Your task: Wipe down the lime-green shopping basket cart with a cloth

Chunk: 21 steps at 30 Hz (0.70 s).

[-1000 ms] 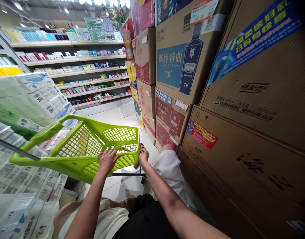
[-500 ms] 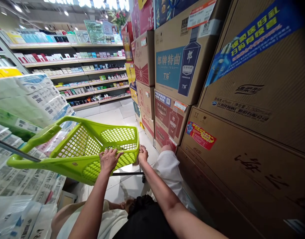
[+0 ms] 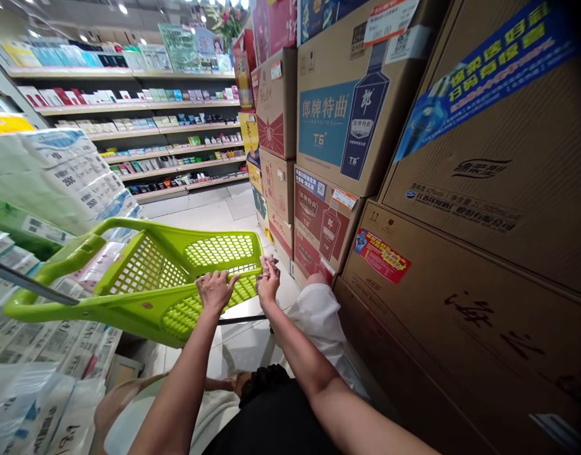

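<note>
A lime-green plastic shopping cart [image 3: 124, 313] with slotted walls stands in front of me, its handle end at the left. No goods show in the visible part of its basket. My left hand [image 3: 215, 291] is closed over the near rim, fingers on top and thumb pointing toward the right end. At the narrow right end, my right hand [image 3: 268, 280] has its fingers curled over the corner of the rim. Part of its grip is hidden behind the hand. Beneath the basket runs a dark metal bar [image 3: 243, 320] of the cart's frame.
Stacked cardboard cartons [image 3: 342, 120] wall off the right side, close to my bent knee [image 3: 316, 316]. Wrapped paper packs [image 3: 76, 170] are piled at the left, near the cart. Shelves [image 3: 143, 104] of small boxes stand across the tiled aisle [image 3: 214, 215].
My right hand has moved up onto the rim's corner from lower on the cart's end. The cart has shifted slightly left, and my left hand sits a little farther right along the rim.
</note>
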Tool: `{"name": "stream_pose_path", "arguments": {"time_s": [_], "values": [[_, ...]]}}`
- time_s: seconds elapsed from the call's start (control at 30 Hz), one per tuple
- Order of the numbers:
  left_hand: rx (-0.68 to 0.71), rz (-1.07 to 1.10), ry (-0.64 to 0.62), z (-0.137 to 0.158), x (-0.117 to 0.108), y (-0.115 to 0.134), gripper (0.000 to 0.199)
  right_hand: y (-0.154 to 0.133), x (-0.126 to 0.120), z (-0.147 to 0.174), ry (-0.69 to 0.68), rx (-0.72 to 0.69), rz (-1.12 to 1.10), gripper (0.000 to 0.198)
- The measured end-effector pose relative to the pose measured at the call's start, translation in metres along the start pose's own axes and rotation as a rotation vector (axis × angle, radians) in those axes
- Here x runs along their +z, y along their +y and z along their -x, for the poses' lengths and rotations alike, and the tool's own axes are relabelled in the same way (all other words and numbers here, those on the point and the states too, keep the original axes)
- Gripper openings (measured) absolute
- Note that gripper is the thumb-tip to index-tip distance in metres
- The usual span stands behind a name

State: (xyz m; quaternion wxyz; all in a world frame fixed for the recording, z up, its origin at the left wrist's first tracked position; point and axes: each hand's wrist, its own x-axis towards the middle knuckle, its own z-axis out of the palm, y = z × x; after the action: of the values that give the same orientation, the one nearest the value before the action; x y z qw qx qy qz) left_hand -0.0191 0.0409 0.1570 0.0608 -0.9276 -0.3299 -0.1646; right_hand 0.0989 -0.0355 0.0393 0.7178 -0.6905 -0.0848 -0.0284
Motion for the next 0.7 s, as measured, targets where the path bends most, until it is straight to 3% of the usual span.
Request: {"name": "stream_pose_path", "arguments": {"time_s": [0.17,0.4,0.6,0.7], "values": [[-0.043,-0.046,-0.018,0.005,0.0,0.014,0.053,0.008,-0.005,0.011,0.08,0.181,0.035,0.042],[-0.046,-0.037,0.007,0.007,0.002,0.029,0.049,0.004,0.007,0.003,0.091,0.161,0.053,0.04],[-0.059,-0.019,-0.028,0.01,-0.003,0.034,0.043,0.016,-0.002,0.015,0.052,0.255,0.108,0.03],[-0.057,-0.005,-0.027,0.012,-0.003,0.033,0.042,0.01,-0.002,0.007,0.059,0.217,0.064,0.033]]}}
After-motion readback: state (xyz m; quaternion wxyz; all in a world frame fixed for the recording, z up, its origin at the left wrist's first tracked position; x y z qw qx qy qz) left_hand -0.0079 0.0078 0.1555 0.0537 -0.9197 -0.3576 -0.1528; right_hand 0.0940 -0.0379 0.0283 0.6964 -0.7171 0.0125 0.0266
